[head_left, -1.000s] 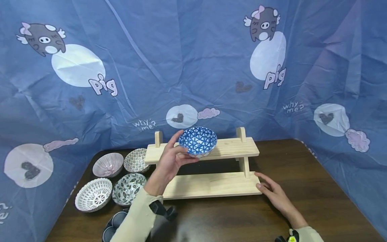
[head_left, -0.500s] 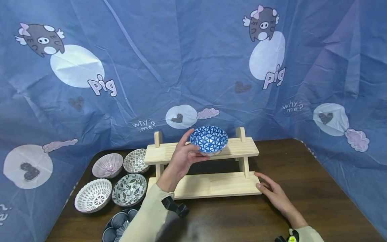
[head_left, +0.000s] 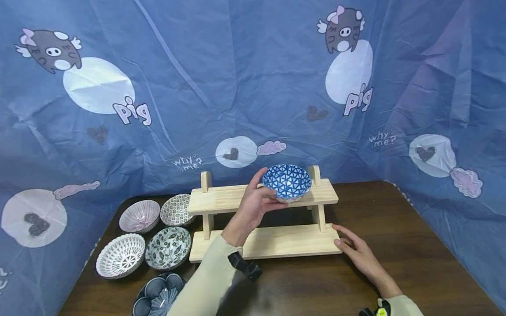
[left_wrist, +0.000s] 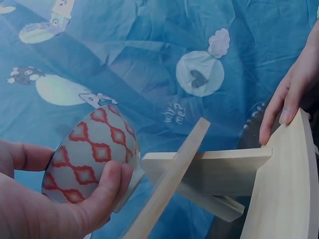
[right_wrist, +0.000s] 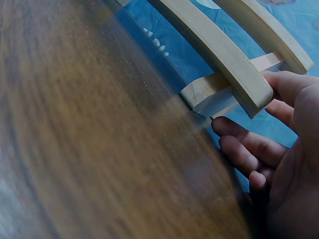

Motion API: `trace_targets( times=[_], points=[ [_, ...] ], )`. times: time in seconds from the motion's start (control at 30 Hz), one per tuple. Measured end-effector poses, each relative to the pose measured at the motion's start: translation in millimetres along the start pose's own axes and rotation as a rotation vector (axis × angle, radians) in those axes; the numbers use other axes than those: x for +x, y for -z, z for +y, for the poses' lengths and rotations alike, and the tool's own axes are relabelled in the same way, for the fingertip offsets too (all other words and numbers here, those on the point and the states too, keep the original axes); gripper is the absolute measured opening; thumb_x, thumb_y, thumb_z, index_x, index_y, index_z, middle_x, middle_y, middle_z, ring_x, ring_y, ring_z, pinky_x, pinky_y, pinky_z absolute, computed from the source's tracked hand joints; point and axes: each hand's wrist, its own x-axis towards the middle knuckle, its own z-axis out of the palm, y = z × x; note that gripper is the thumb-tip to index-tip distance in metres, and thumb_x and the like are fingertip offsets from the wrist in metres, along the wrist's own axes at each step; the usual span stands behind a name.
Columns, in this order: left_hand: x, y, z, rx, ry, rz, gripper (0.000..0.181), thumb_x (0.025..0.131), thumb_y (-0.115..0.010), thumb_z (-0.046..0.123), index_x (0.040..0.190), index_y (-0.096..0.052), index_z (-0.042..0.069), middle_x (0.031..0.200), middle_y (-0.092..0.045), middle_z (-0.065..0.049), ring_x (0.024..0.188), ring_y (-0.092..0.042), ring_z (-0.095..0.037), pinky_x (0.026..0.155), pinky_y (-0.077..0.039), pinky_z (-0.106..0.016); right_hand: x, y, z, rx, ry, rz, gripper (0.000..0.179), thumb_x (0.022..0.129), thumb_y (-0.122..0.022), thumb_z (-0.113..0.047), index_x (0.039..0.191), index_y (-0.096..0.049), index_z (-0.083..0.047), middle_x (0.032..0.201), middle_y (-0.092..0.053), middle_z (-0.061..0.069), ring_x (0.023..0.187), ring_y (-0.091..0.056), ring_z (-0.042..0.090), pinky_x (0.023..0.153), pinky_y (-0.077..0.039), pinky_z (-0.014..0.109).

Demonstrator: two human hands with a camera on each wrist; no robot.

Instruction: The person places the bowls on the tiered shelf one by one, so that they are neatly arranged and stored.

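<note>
My left hand (head_left: pixel 253 205) holds a small bowl (head_left: pixel 287 180) by its side, thumb near the rim and fingers underneath. Its inside carries blue and white triangles; the left wrist view shows a pale outside (left_wrist: pixel 92 149) with red diamond shapes. The bowl is tilted toward the head camera and overlaps the right part of the upper board of a two-tier wooden shelf (head_left: pixel 284 241). At the right end of the lower board, my right hand (head_left: pixel 357 252) grips the corner with thumb and index finger. Its other fingers curl beside the board end (right_wrist: pixel 251 99) in the right wrist view.
Left of the shelf stand several bowls: a pinkish striped one (head_left: pixel 140 216), a small-patterned one (head_left: pixel 178 210), a white lattice one (head_left: pixel 121 256) and a leaf-patterned one (head_left: pixel 168 248). A dark blue-grey dish (head_left: pixel 158 295) sits nearer. Blue printed cloth (head_left: pixel 253 87) hangs behind the brown table (head_left: pixel 411 245).
My left hand has carried the blue patterned bowl to the right along the upper board. More of the dark dish has come into view. The right hand stays at the shelf's end.
</note>
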Motion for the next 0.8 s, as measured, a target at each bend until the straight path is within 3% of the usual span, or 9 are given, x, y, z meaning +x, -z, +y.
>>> trace_targets(
  times=[0.17, 0.27, 0.53, 0.7, 0.8],
  points=[
    [6.0, -6.2, -5.1, -0.002, 0.010, -0.012, 0.084, 0.085, -0.048, -0.006, 0.159, -0.021, 0.021, 0.150, -0.035, -0.033, 0.076, -0.069, -0.020, 0.095, -0.056, -0.059, 0.3, 0, 2, 0.007, 0.003, 0.005, 0.056, 0.102, -0.054, -0.038, 0.151, -0.043, -0.011, 0.157, -0.042, 0.018, 0.109, -0.059, -0.006, 0.091, -0.050, 0.018],
    [8.9, -9.8, -7.4, -0.010, 0.014, -0.014, 0.084, 0.085, -0.049, -0.006, 0.159, -0.022, 0.021, 0.149, -0.035, -0.034, 0.076, -0.068, -0.020, 0.095, -0.056, -0.059, 0.4, 0, 3, 0.007, 0.009, 0.004, 0.056, 0.103, -0.054, -0.037, 0.151, -0.043, -0.011, 0.157, -0.042, 0.017, 0.103, -0.054, -0.016, 0.090, -0.050, 0.016],
    [14.3, -18.2, -12.2, -0.011, 0.029, -0.018, 0.085, 0.085, -0.048, -0.007, 0.160, -0.021, 0.021, 0.150, -0.034, -0.033, 0.077, -0.069, -0.021, 0.094, -0.057, -0.056, 1.6, -1, 2, -0.009, -0.017, 0.003, 0.057, 0.102, -0.053, -0.040, 0.151, -0.042, -0.013, 0.157, -0.042, 0.017, 0.111, -0.057, -0.002, 0.096, -0.049, 0.025],
    [17.5, -24.9, -13.5, -0.011, 0.033, -0.017, 0.084, 0.085, -0.048, -0.007, 0.159, -0.022, 0.022, 0.148, -0.037, -0.034, 0.073, -0.069, -0.019, 0.092, -0.059, -0.053, 0.6, -1, 3, -0.001, -0.006, 0.006, 0.056, 0.103, -0.054, -0.038, 0.151, -0.043, -0.013, 0.157, -0.042, 0.017, 0.107, -0.056, -0.009, 0.093, -0.049, 0.020],
    [19.5, -28.8, -14.2, -0.012, 0.030, -0.017, 0.084, 0.085, -0.048, -0.007, 0.159, -0.022, 0.022, 0.147, -0.037, -0.034, 0.072, -0.068, -0.019, 0.092, -0.059, -0.053, -0.2, 0, 3, 0.003, 0.006, 0.007, 0.055, 0.103, -0.054, -0.036, 0.151, -0.043, -0.012, 0.157, -0.042, 0.018, 0.109, -0.058, -0.007, 0.091, -0.049, 0.017]
  ],
)
